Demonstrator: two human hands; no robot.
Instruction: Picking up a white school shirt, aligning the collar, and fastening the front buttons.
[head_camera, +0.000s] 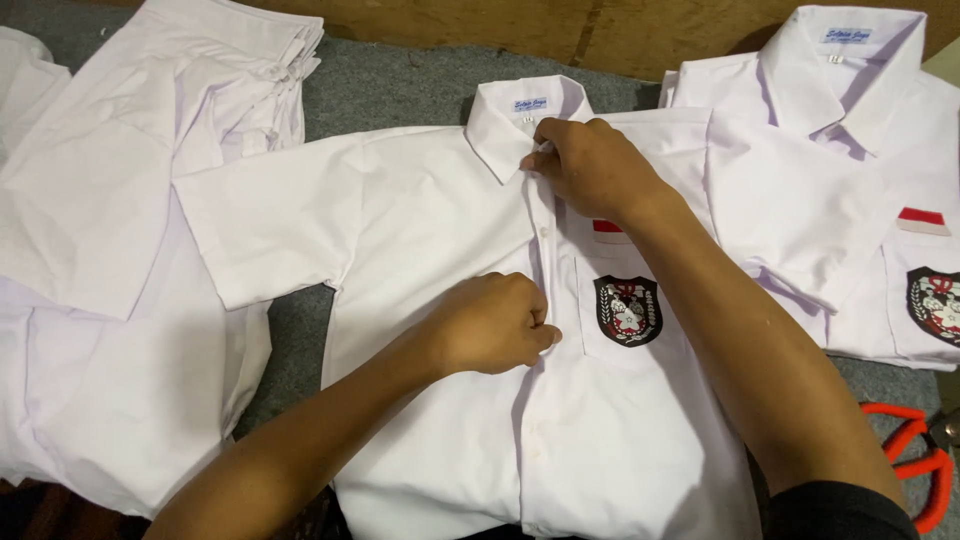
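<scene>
Clearly, two hands, left hand (495, 325) and right hand (590, 165), pinch one white shirt (420, 220).

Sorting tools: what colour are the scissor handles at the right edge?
Orange-red scissor handles, seen in the head view.

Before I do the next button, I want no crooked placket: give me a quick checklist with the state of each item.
1. Shirt lies flat on the table: ok.
2. Right hand at the collar, pinching the top of the placket: ok.
3. Left hand holds the placket mid-chest: ok.
4. Placket straight between the hands: ok.
5. Top button closed: cannot tell, fingers cover it.
6. Scissors off the shirt: ok.
</scene>
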